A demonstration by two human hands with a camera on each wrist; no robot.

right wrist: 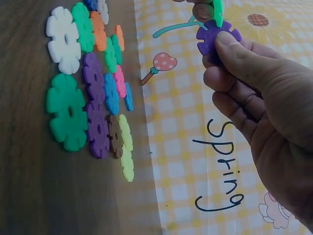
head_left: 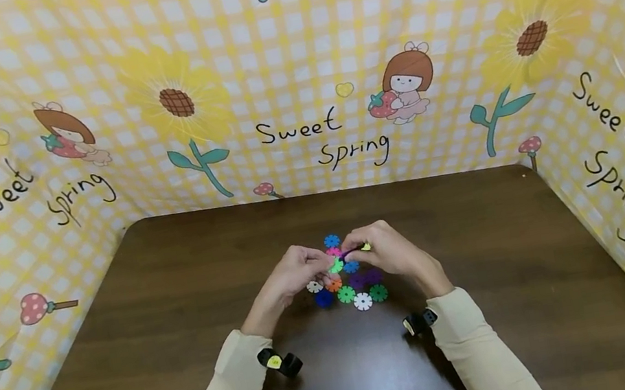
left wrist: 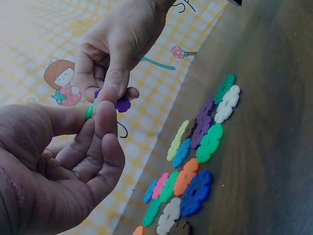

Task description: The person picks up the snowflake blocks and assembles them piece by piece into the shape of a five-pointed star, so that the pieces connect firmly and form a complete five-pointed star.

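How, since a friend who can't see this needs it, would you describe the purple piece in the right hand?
Over the brown table, find the right hand. Pinched under its thumb is a notched, flower-shaped purple piece, meeting a green piece seen edge-on in the right wrist view. Two other purple pieces lie on the table; of the purple ones, only this is held up.

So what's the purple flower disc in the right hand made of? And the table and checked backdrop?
Purple flower disc: probably smooth plastic, evenly coloured with clean notches.
Table: wood or wood-look laminate, slightly glossy; dark grain and soft reflection show.
Checked backdrop: maybe thin, matte fabric or plastic sheet; it creases.
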